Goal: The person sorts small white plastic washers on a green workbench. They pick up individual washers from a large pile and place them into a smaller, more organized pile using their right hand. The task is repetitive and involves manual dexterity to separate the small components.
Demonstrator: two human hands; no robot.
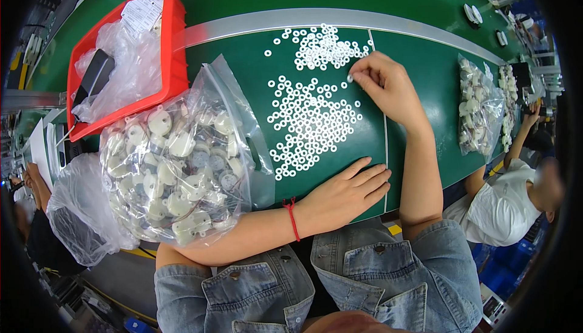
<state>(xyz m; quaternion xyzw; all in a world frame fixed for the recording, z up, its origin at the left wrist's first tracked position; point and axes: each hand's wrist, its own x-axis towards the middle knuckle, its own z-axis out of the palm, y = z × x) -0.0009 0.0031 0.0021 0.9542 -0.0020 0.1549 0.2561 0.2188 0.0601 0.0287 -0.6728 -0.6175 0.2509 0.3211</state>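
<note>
Small white plastic rings (313, 127) lie spread in a loose patch on the green work surface. A denser heap of the same rings (325, 50) sits farther away. At the right side of that heap, my right hand (388, 87) is closed in a pinch, with a single white ring (350, 78) at its thumb and fingertips. My left hand (346, 196) rests flat near the front edge, fingers stretched out, holding nothing. Beside its forearm stands a clear bag (176, 169) full of off-white round plastic parts with thin wires.
Behind the bag is a red bin (173, 41) holding crumpled plastic film, a paper label and a black object. A metal rail (273, 20) crosses behind the rings. To the right lies another clear bag (477, 111) of parts, near a co-worker in a white shirt (504, 202).
</note>
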